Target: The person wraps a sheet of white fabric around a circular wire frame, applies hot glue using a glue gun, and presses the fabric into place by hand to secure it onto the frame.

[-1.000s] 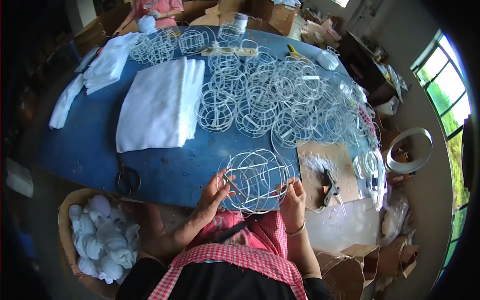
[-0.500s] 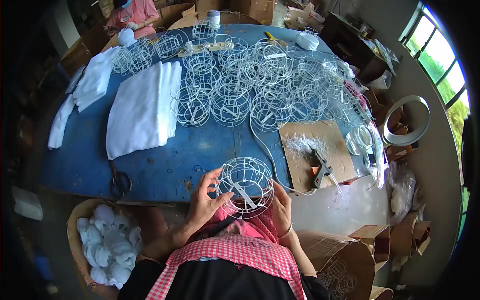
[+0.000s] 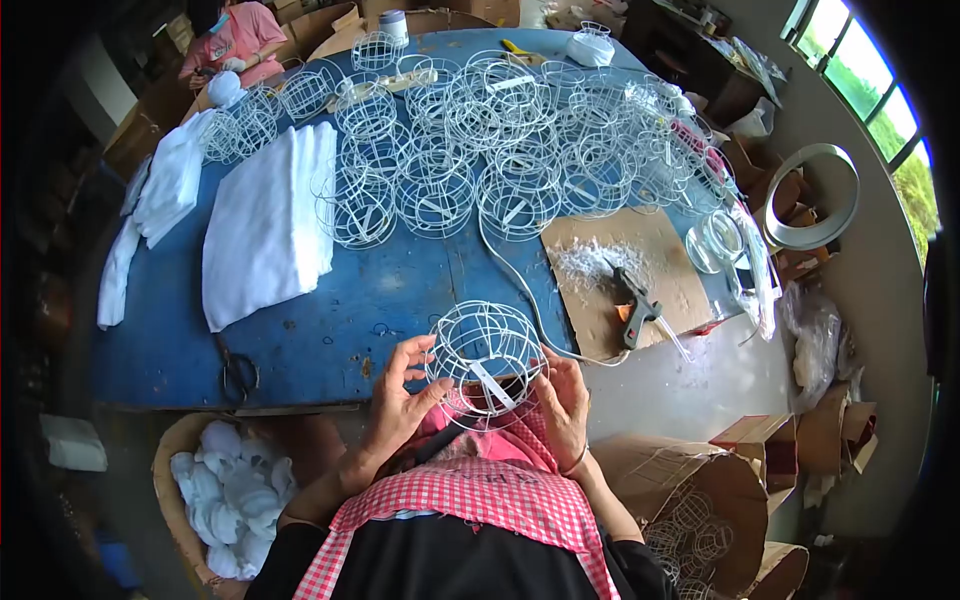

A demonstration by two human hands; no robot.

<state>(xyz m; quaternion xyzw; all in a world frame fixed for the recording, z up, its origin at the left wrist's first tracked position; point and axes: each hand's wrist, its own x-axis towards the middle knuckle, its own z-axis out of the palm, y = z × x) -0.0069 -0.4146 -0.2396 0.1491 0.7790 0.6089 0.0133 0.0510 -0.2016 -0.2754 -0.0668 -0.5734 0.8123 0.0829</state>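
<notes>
Bright paned window (image 3: 872,98) — grey wall (image 3: 885,265)

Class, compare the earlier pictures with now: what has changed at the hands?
The wire frame has been turned in the left hand and right hand: its flat strip, first beside the left hand, now shows between the hands. Both still hold it. The glue gun and scissors stayed put.

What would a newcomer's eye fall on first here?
First, the crowd of round white wire frames across the far half of the blue table. Next, the single white wire frame between the left hand and right hand at the near edge, then a black glue gun on brown cardboard.
</notes>
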